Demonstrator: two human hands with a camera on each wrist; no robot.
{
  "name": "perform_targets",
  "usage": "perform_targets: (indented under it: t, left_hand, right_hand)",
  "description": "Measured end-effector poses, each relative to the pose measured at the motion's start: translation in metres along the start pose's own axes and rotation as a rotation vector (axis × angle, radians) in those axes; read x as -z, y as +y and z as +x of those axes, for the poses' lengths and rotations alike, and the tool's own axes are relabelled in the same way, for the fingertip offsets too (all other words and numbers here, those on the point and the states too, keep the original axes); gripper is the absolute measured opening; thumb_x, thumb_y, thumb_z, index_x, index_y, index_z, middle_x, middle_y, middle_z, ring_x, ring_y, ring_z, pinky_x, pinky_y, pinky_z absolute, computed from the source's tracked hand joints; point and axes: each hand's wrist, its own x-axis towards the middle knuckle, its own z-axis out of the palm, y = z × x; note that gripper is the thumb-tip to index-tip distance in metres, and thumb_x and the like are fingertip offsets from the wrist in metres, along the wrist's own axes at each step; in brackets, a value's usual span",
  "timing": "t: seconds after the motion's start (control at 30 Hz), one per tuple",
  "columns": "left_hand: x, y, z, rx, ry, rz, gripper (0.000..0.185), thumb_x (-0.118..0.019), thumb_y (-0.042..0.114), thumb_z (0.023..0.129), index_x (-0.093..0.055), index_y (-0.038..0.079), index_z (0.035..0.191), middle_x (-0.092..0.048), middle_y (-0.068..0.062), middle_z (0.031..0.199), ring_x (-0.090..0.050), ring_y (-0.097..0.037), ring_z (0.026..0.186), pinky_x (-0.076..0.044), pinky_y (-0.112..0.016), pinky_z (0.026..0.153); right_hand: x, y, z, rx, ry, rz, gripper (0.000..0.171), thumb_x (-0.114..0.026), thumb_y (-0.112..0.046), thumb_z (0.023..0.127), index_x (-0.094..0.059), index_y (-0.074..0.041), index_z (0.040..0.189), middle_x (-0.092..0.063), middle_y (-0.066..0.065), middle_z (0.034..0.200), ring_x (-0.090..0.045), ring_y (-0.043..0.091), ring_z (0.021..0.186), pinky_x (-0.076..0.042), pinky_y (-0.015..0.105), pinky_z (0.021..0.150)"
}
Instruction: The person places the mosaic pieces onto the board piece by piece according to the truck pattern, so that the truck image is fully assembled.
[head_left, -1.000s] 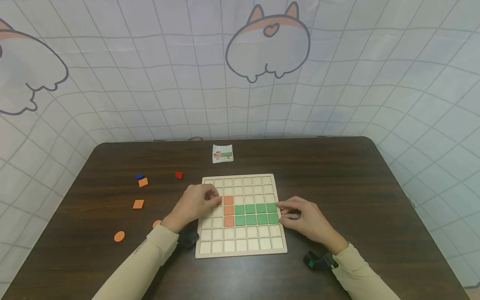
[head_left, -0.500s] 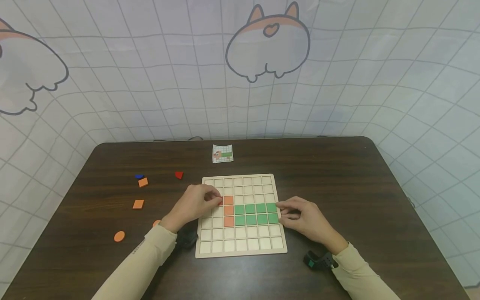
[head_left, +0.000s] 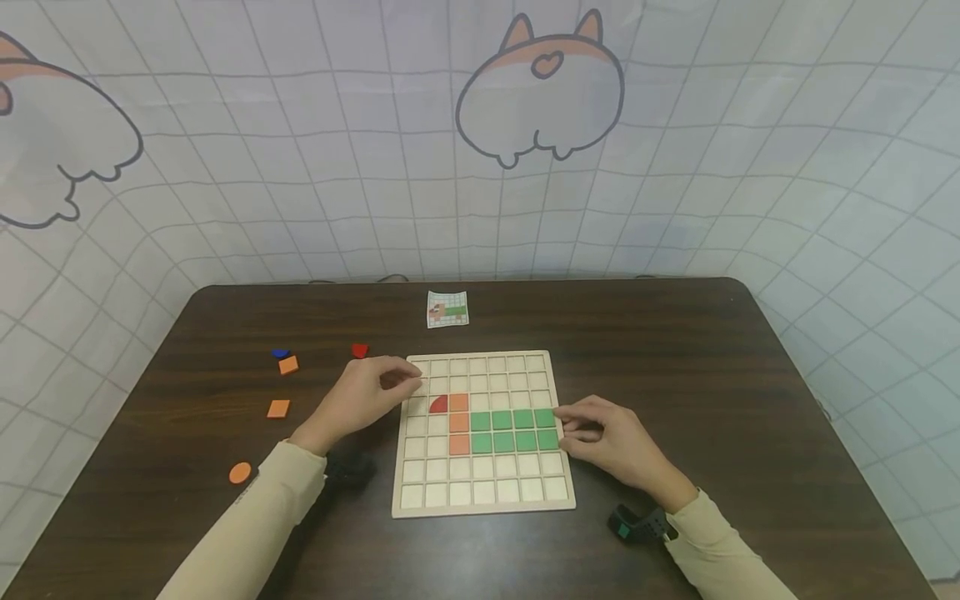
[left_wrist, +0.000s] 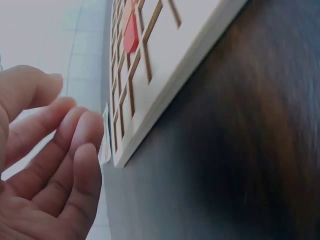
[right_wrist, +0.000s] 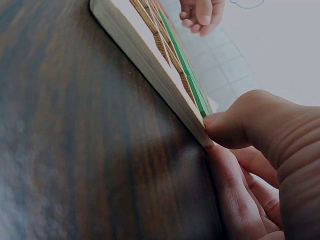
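Observation:
A wooden grid board [head_left: 483, 497] lies flat on the table. Two rows of green squares [head_left: 523, 419] and a column of orange squares [head_left: 459, 423] fill some of its cells. A red quarter-circle tile [head_left: 439, 405] sits in the cell left of the top orange square. My left hand [head_left: 358, 397] hovers by the board's upper left edge, fingers loosely curled with nothing between them; the left wrist view shows its fingers apart from the board [left_wrist: 150, 117]. At the right edge, thumb and fingers of my right hand [head_left: 618, 442] grip the board's rim [right_wrist: 150, 82].
Left of the board lie a red tile [head_left: 360, 351], a blue piece [head_left: 281, 353], an orange square tile [head_left: 288, 365] near it, another orange square [head_left: 278, 408] and an orange disc [head_left: 240, 472]. A small pattern card [head_left: 447, 309] lies behind the board.
My left hand has let go of the red quarter-circle tile, leaving it in its cell, and has drawn back to the left and up. The right hand stays at the board's edge.

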Motion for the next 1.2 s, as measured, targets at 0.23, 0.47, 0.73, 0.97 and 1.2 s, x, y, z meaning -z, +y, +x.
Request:
perform_targets:
  t: [0.23, 0.47, 0.73, 0.97, 1.2]
  left_hand:
    - [0.015, -0.012, -0.003, -0.001, 0.04, -0.007, 0.026, -0.069, 0.026, 0.1, -0.075, 0.011, 0.12, -0.078, -0.005, 0.113, -0.075, -0.021, 0.1, -0.061, -0.045, 0.089]
    - [0.028, -0.028, -0.004, 0.084, 0.103, 0.051, 0.026, -0.067, 0.028, 0.101, -0.075, 0.012, 0.119, -0.078, -0.008, 0.113, -0.073, -0.026, 0.1, -0.06, -0.047, 0.087]
    - [0.038, -0.046, -0.001, 0.161, 0.143, 0.049, 0.029, -0.064, 0.025, 0.101, -0.073, 0.006, 0.121, -0.078, -0.015, 0.114, -0.074, -0.033, 0.105, -0.061, -0.048, 0.085]
    - [0.043, -0.058, 0.002, 0.166, 0.167, 0.083, 0.027, -0.063, 0.022, 0.1, -0.074, 0.005, 0.118, -0.079, -0.017, 0.11, -0.076, -0.033, 0.1, -0.06, -0.042, 0.079]
    - [0.044, -0.066, 0.006, 0.199, 0.167, 0.107, 0.03, -0.063, 0.02, 0.098, -0.074, 0.001, 0.118, -0.079, -0.018, 0.111, -0.075, -0.034, 0.102, -0.06, -0.049, 0.088]
  right_hand:
    - [-0.001, -0.002, 0.0, -0.004, 0.007, 0.009, 0.04, -0.08, -0.018, 0.09, -0.073, -0.016, 0.129, -0.068, -0.003, 0.11, -0.065, 0.0, 0.097, -0.058, 0.016, 0.088]
    - [-0.001, -0.001, -0.001, -0.007, -0.001, 0.019, 0.04, -0.079, -0.017, 0.09, -0.072, -0.017, 0.129, -0.067, -0.003, 0.111, -0.065, 0.0, 0.098, -0.058, 0.014, 0.089]
    - [-0.001, -0.002, -0.001, -0.006, 0.006, 0.029, 0.04, -0.079, -0.016, 0.091, -0.072, -0.017, 0.13, -0.068, -0.003, 0.109, -0.066, 0.0, 0.097, -0.058, 0.014, 0.089]
    - [-0.001, -0.001, -0.001, -0.002, 0.006, 0.023, 0.04, -0.079, -0.015, 0.09, -0.072, -0.015, 0.13, -0.068, -0.001, 0.11, -0.065, 0.001, 0.098, -0.058, 0.015, 0.089]
    - [-0.002, 0.0, 0.0, 0.009, 0.009, 0.011, 0.04, -0.079, -0.017, 0.091, -0.072, -0.015, 0.13, -0.068, 0.0, 0.11, -0.065, 0.0, 0.097, -0.058, 0.016, 0.089]
